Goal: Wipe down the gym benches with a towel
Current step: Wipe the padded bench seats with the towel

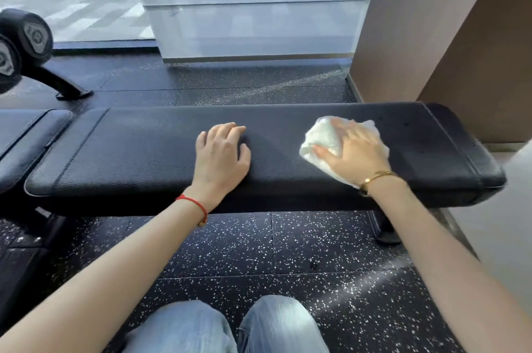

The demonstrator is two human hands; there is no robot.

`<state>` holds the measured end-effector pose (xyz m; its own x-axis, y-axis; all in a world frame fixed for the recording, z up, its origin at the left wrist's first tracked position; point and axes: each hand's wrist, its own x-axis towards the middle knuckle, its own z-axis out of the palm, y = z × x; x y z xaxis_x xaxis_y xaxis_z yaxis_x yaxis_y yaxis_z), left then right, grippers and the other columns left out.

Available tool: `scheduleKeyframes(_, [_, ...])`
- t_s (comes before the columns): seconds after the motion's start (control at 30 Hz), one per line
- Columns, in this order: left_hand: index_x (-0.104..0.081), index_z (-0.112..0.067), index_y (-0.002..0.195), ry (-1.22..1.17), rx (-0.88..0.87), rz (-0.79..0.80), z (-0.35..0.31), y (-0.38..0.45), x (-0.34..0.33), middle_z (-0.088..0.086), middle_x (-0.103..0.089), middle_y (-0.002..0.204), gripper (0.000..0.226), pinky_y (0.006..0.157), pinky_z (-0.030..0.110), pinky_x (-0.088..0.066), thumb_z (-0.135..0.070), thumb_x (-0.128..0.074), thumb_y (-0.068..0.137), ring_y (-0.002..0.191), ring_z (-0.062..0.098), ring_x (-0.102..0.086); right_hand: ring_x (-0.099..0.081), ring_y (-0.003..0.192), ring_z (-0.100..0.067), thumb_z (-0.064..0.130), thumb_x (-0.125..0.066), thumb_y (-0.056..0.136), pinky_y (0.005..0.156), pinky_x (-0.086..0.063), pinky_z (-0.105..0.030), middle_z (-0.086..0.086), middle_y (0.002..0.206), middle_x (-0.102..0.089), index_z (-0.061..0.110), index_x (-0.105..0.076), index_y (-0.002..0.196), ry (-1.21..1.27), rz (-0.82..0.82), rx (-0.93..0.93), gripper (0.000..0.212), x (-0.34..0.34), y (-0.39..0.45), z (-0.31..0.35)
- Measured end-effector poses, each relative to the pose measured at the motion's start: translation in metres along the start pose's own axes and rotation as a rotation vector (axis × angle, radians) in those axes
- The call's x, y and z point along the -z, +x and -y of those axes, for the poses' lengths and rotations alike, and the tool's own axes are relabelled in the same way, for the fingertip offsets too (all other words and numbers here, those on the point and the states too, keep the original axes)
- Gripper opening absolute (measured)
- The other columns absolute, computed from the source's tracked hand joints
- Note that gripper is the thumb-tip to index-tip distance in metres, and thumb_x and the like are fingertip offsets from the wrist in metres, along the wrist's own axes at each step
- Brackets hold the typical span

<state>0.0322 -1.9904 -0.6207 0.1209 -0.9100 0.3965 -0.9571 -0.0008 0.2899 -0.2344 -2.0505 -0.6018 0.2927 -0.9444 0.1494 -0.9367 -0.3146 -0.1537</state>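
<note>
My right grip [352, 148] pressing flat, fingers spread, hiding most of the towel [322, 136], left grip [220, 155] resting open and empty beside it on the counter [129, 157]

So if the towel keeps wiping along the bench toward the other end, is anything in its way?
Yes, one thing. The left hand rests flat on the bench, right in the towel's path. The right hand presses the towel near the bench's right end. Past the left hand, the pad looks bare.
</note>
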Motion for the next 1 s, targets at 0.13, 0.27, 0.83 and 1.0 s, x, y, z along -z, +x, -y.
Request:
scheduleKeyframes(0.13, [-0.061,-0.015,0.129,-0.024,-0.024,0.015,-0.037,0.002,-0.019,0.003,-0.059,0.134,0.049,0.111,0.049,-0.032,-0.033,-0.041,0.088,0.129,0.024,-0.049,-0.036,0.141,-0.018,0.072,-0.045,0.090,0.123,-0.017,-0.038,0.005,0.147,-0.047,0.022,-0.045,0.146,0.151,-0.058,0.149,0.075,-0.010,-0.048,0.012])
scheduleKeyframes(0.27, [-0.059,-0.017,0.130,0.044,-0.006,0.011,-0.045,0.002,-0.030,0.003,-0.057,0.136,0.049,0.110,0.052,-0.031,-0.036,-0.039,0.089,0.130,0.025,-0.047,-0.045,0.126,-0.014,0.074,-0.044,0.089,0.114,-0.030,-0.038,0.014,0.131,-0.057,0.037,-0.058,0.125,0.115,-0.096,0.037,0.054,0.007,-0.053,-0.033])
scheduleKeyframes(0.83, [-0.060,-0.019,0.131,0.056,-0.012,0.024,-0.045,0.000,-0.023,0.002,-0.057,0.137,0.052,0.109,0.054,-0.032,-0.037,-0.036,0.089,0.129,0.024,-0.047,-0.042,0.140,-0.020,0.072,-0.064,0.081,0.123,-0.017,-0.034,0.002,0.149,-0.049,0.018,-0.051,0.145,0.058,-0.254,0.531,0.085,-0.008,-0.074,-0.047])
scheduleKeyframes(1.0, [-0.062,-0.018,0.126,0.031,-0.005,-0.009,-0.044,0.001,-0.028,0.002,-0.060,0.133,0.052,0.108,0.054,-0.032,-0.036,-0.035,0.085,0.126,0.025,-0.049,-0.063,0.109,-0.023,0.039,-0.072,0.090,0.110,-0.033,-0.038,0.004,0.127,-0.067,0.028,-0.066,0.130,-0.165,-0.686,0.546,0.042,-0.060,-0.065,0.009])
